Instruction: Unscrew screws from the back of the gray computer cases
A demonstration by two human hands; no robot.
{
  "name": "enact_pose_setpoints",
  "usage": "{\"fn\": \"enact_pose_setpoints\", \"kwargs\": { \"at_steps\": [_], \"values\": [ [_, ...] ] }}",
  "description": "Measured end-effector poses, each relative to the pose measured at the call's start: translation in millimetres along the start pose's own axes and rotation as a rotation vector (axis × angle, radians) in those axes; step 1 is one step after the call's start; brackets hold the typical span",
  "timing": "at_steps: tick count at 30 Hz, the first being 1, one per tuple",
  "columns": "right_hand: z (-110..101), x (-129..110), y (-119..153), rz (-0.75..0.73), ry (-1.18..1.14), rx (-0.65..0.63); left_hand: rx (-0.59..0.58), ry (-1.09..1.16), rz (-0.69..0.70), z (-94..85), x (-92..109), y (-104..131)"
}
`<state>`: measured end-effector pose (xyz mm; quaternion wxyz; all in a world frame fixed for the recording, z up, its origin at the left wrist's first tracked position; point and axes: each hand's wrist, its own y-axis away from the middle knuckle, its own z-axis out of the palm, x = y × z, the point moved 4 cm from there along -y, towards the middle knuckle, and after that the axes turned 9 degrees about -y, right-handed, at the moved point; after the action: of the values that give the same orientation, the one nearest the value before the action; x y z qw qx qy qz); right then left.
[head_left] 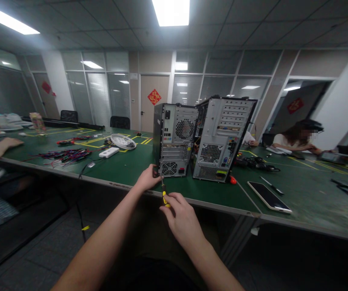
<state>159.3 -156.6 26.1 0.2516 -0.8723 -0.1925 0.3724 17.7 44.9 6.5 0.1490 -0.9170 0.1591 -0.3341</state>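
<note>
Head view: right hand (181, 214), fingers clamped on screwdriver (164, 197), its tip near lower left corner of the shorter computer case (175, 139), which stands upright on the worktop (128, 169). Left hand (147, 179) at same corner; cannot tell whether its fingers are apart or together.

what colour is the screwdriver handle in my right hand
The screwdriver handle is yellow and black, as the head view shows.

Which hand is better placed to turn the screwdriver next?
Right, most likely: the right hand holds the yellow-and-black screwdriver by its handle, shaft toward the lower corner of the left computer case. The left hand is at that corner, by the shaft's far end.
</note>
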Motion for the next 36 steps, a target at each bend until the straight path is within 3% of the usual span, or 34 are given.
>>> {"fn": "enact_pose_setpoints", "kwargs": {
  "at_steps": [36],
  "values": [
    [1.2, -0.2, -0.2, -0.020, 0.047, -0.010, 0.004, 0.005, -0.001, 2.1, -2.2, -1.3]
  ]
}}
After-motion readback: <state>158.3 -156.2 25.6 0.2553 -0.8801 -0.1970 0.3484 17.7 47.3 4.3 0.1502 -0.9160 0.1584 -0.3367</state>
